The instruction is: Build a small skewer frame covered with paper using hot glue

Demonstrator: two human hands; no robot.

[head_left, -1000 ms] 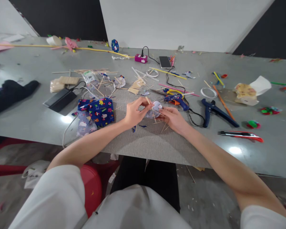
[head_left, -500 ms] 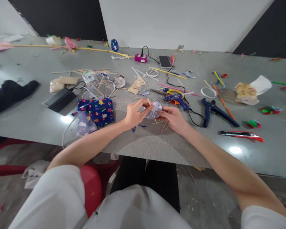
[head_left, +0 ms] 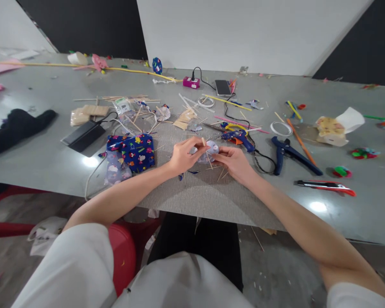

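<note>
Both my hands meet over a grey mat at the middle of the table. My left hand pinches a thin wooden stick that runs through a small pale paper umbrella. My right hand grips the umbrella's right edge with closed fingers. Loose toothpicks lie on the mat just under the hands.
A dark blue patterned cloth lies left of my hands, a blue glue gun and blue pliers to the right. A red-and-black cutter, tape ring, stick piles, a phone and a black power bank lie around.
My hands have kept hold of the little umbrella and stick, with only small finger shifts. The camera has tilted slightly, so everything sits a little lower in view.
</note>
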